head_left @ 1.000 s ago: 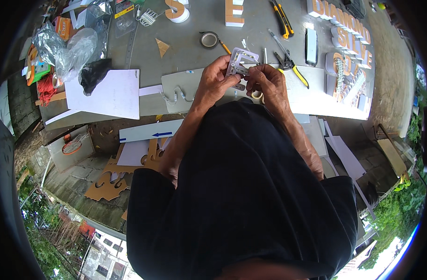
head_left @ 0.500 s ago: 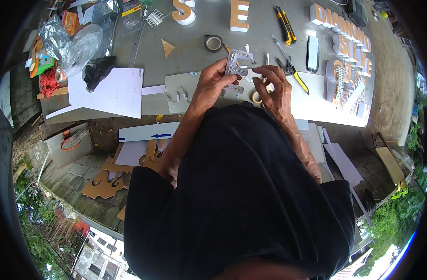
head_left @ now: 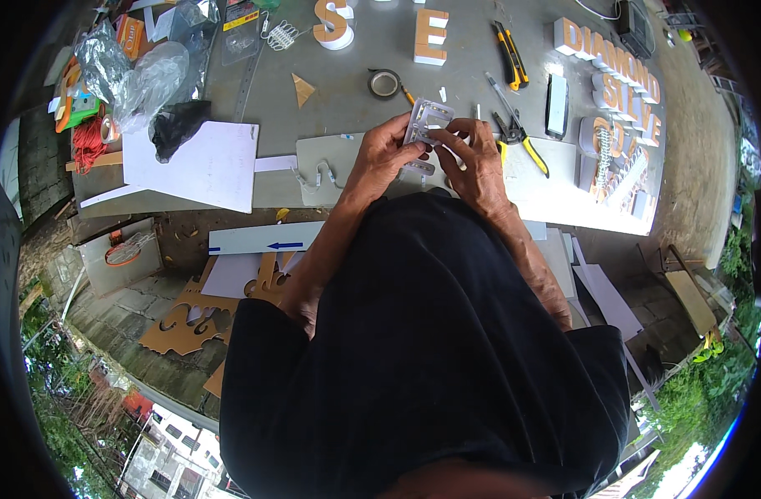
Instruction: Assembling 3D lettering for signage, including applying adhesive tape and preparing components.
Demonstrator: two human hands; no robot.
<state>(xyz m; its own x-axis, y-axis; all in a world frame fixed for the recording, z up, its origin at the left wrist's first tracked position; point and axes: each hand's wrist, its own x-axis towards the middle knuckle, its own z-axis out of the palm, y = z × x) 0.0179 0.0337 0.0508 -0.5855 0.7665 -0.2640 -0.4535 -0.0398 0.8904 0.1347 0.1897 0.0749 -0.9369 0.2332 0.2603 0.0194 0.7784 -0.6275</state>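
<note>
Grey table, white sheet, yellow-black pliers, white strip with blue arrow.

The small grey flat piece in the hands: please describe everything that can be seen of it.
The small grey flat piece is a thin, roughly rectangular plate, pale grey, probably plastic or foam board, with several small slots cut through it. It is held up above the grey table, tilted, not lying flat. The left hand grips its left and lower edge; the right hand pinches its right side with the fingertips. Its lower part is hidden behind the fingers.
</note>
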